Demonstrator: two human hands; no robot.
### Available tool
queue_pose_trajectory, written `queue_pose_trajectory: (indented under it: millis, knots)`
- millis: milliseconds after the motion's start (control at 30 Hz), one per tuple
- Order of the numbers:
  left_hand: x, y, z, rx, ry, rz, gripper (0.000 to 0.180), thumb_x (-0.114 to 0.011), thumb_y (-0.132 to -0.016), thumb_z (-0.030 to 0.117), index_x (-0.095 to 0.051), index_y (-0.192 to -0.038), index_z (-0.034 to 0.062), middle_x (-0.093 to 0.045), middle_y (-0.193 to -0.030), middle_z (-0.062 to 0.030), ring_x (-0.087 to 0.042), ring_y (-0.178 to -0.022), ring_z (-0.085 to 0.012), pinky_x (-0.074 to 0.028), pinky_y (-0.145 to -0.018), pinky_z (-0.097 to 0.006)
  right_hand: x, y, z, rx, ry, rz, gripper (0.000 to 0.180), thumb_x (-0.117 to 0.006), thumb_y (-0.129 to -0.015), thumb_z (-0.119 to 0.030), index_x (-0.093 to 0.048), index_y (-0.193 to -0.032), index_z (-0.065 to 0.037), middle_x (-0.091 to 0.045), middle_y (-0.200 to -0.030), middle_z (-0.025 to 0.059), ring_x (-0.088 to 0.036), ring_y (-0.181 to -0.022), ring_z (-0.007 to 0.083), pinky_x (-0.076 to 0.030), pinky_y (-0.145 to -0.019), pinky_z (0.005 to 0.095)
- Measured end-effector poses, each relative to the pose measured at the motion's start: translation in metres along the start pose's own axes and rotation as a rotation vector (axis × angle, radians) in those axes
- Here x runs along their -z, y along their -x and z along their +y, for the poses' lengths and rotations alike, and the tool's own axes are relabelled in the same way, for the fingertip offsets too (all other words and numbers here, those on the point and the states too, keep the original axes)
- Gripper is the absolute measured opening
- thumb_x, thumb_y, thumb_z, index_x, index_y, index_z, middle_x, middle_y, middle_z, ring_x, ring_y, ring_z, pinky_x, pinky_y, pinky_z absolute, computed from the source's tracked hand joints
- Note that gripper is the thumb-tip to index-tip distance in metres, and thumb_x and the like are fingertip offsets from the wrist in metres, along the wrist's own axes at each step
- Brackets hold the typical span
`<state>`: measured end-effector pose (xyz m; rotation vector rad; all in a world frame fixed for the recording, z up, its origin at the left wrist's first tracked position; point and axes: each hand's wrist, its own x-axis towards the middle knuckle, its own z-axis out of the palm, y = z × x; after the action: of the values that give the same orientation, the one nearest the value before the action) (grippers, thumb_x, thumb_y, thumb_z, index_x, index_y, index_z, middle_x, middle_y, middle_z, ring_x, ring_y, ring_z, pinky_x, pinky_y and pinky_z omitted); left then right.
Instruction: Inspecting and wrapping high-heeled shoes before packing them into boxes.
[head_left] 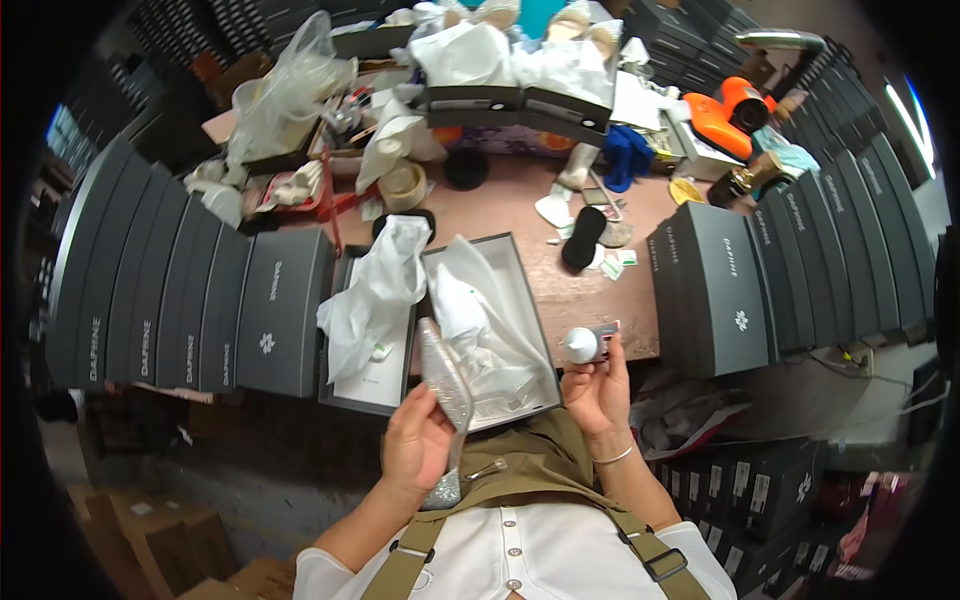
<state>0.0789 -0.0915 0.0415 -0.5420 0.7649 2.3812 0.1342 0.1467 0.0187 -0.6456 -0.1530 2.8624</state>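
Observation:
My left hand (415, 440) is closed around a silver glittery high-heeled shoe (447, 382), held tilted with its toe away from me. In my right hand (598, 398) is a small bottle (582, 345) with a white rounded top, gripped between fingers and thumb. An open dark shoe box (532, 335) lies between my hands, lined with white tissue paper (462, 300). Left of it, an open box part (368, 397) holds more crumpled tissue (385, 270).
Rows of dark shoe boxes stand upright at left (285, 300) and right (715, 290). Black oval pads (584, 238), a tape roll (403, 185), a blue cloth (627, 158) and an orange heat-gun-like tool (722, 128) lie farther back. Boxes with wrapped shoes (478, 108) stand at the rear.

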Motion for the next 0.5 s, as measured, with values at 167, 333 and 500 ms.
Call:
queue_pose_trajectory:
  millis: [167,333,500]
  knots:
    - [0.002,-0.009,0.031,-0.285,-0.063,0.076,0.022,-0.056,-0.092,0.012,-0.057,-0.112,0.0021,-0.061,-0.111,-0.0093,-0.058,-0.102,-0.0206,-0.047,-0.091,-0.038,-0.010,-0.004,0.002,0.058,0.051,0.016,0.036,-0.052,-0.093,-0.045,-0.059,-0.099,-0.010,-0.063,-0.087,0.0026,-0.056,-0.068,0.0109,-0.050,-0.060,0.0246]
    - [0.001,-0.023,0.066,-0.439,-0.201,0.021,0.024,-0.056,-0.092,0.013,-0.055,-0.113,0.0015,-0.058,-0.113,-0.0095,-0.056,-0.105,-0.0206,-0.047,-0.090,-0.037,-0.019,-0.003,0.005,0.157,0.145,0.032,0.035,-0.053,-0.093,-0.044,-0.059,-0.095,-0.009,-0.063,-0.079,0.0028,-0.056,-0.068,0.0120,-0.050,-0.060,0.0264]
    - [0.004,-0.042,0.085,-0.503,-0.231,0.111,0.025,-0.057,-0.091,0.011,-0.052,-0.113,-0.0013,-0.058,-0.111,-0.0121,-0.056,-0.103,-0.0225,-0.048,-0.090,-0.039,-0.022,-0.004,0.007,0.228,0.214,0.005,0.034,-0.054,-0.093,-0.042,-0.059,-0.096,-0.009,-0.062,-0.079,0.0030,-0.057,-0.069,0.0136,-0.050,-0.061,0.0287]
